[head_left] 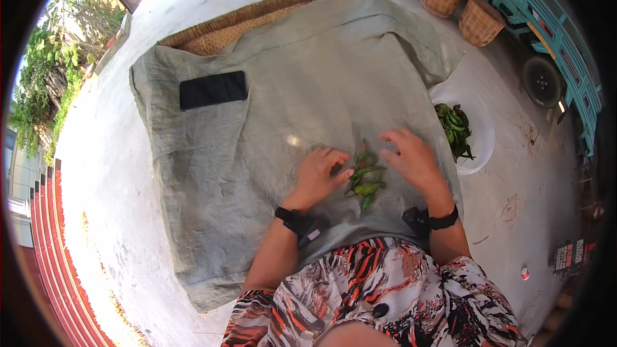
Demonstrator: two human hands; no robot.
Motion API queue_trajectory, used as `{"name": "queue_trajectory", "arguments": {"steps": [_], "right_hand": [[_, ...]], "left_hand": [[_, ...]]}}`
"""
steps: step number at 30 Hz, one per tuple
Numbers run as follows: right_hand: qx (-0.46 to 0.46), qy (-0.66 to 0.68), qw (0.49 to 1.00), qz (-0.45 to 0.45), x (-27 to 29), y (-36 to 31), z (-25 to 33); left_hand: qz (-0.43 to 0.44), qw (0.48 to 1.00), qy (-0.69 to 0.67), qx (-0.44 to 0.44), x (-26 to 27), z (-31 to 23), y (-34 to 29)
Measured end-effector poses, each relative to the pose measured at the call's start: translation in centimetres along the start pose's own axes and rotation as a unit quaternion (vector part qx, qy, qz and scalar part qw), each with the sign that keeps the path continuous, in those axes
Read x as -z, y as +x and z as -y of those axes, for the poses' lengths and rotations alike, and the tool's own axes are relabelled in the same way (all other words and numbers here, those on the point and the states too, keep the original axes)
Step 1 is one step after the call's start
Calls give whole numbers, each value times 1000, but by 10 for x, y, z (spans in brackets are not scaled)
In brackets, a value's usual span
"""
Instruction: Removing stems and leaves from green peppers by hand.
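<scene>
Several green chili peppers point(367, 189) lie in a small loose pile on a grey-green woven sack sheet point(308, 83) in front of me. Just left of the pile, my left hand point(318, 177) is open, its fingers curved and thumb apart, the thumb tip close to the peppers. On the other side, my right hand point(413, 162) is open too, thumb and fingers spread, with nothing visible between them. Past the sheet's right edge, a white tub point(483, 144) holds more green peppers point(454, 127). Both wrists wear black straps with small devices.
A black phone point(213, 90) lies on the sheet at the left. Under the sheet's far edge shows a woven tray point(218, 37). Beyond stand wicker baskets point(481, 22) and a teal cart point(546, 32). Red steps point(54, 238) and plants point(48, 83) are at the left.
</scene>
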State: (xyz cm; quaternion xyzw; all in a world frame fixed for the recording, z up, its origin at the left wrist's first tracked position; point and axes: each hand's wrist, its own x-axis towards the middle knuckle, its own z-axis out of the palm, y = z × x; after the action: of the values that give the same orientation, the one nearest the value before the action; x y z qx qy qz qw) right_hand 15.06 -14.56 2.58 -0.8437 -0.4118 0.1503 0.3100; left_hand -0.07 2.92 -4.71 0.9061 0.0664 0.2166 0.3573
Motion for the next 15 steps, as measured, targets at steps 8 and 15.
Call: {"name": "queue_trajectory", "arguments": {"steps": [8, 15], "right_hand": [[86, -28, 996, -16, -41, 0, -31], [75, 129, 989, -16, -29, -5, -18]], "left_hand": [[55, 988, -116, 80, -16, 1, -4], [41, 960, -228, 159, -17, -4, -2]]}}
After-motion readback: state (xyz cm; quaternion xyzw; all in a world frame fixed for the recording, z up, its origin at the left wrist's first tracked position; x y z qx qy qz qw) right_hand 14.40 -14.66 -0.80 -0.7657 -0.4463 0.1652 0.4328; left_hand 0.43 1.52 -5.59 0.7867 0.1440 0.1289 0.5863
